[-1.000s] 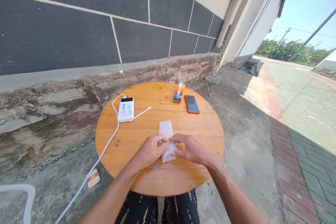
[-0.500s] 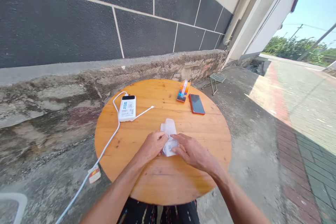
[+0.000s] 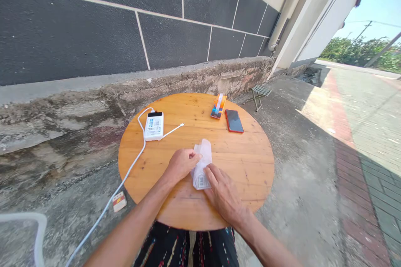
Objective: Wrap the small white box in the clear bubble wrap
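Note:
A thin, whitish, half-see-through plastic wrapper [image 3: 204,150] lies near the middle of the round wooden table [image 3: 250,164], its long side pointing away from me. Small print shows at its near end; whether anything is inside I cannot tell. My left hand [image 3: 182,164] is closed, thumb and forefinger pinching the wrapper's left edge. On the lower right side, my right hand [image 3: 224,192] grips the wrapper with fingers bent and close together. Its palm side is hidden.
Toward the back left is a white power bank [image 3: 154,127] with a white cable [image 3: 134,162] trailing off the table. An orange tape dispenser [image 3: 219,106] and a red-edged phone [image 3: 234,121] lie at the back right. Beyond them stands a folding stool [image 3: 259,95].
My right hand has moved down and toward me along the wrapper, uncovering its printed end. My left hand has shifted slightly up. The wrapper looks straighter and flatter.

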### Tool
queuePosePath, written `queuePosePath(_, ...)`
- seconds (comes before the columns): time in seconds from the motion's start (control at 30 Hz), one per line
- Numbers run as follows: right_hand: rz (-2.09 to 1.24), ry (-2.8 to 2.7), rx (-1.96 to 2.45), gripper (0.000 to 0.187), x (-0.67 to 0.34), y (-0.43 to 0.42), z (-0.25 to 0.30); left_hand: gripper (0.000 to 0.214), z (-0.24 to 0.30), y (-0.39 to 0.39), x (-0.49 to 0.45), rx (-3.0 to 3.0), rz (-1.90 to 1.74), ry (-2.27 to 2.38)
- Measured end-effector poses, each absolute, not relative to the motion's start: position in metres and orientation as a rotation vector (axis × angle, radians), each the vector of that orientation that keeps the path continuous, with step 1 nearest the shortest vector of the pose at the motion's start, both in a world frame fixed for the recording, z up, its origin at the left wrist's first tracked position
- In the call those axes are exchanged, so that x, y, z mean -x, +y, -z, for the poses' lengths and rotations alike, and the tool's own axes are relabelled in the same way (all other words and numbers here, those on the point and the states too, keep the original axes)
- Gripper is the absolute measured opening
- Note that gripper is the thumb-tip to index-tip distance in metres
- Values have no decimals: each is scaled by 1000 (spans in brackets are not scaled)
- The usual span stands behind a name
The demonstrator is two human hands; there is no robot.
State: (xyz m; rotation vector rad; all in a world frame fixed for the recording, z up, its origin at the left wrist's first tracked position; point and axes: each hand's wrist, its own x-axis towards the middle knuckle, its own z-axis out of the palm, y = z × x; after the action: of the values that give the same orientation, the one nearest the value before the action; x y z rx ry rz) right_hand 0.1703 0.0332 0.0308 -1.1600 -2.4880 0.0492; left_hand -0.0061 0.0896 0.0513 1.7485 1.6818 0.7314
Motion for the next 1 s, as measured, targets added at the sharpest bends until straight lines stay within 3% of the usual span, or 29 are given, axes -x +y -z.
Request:
queuePosePath(0.27, -44, -2448, 1182, 39, -171, 28, -29, 21, -47, 93, 0, -1777, -622, 1798)
queuePosePath(0.4, -50, -2454, 1188, 40, -171, 28, -30, 26, -46, 100, 5, -1766, -610, 1835)
queuePosePath(1.0, -146, -2568, 1281, 22, -166, 48, -56, 14, -52, 106, 12, -1842, -404, 1858)
